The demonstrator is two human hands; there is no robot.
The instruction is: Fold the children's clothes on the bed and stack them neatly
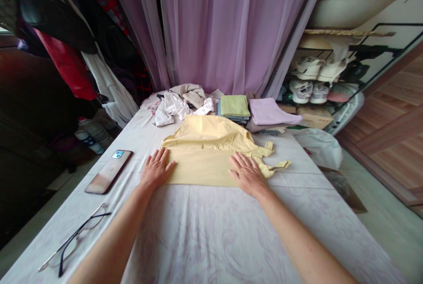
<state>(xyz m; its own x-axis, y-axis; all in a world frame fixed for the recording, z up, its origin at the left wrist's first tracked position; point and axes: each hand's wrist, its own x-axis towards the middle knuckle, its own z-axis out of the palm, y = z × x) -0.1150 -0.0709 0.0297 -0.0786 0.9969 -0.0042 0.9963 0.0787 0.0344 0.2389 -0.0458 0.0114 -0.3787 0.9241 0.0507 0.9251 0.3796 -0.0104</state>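
A yellow garment with shoulder straps [201,167] lies across the cloth-covered table, its near part folded into a flat band and its far part loosely bunched. My left hand [155,168] rests flat on the band's left end, fingers stretched out. On the right, my right hand [247,173] presses flat on the garment near the straps, fingers also extended. Neither hand grips anything. The straps stick out past my right hand.
Behind the garment are a heap of crumpled clothes [175,105], a folded green cloth [235,106] and a folded lilac cloth [272,112] on stacks. A phone [109,173] and eyeglasses [74,240] lie at left. A purple curtain [214,28] hangs behind.
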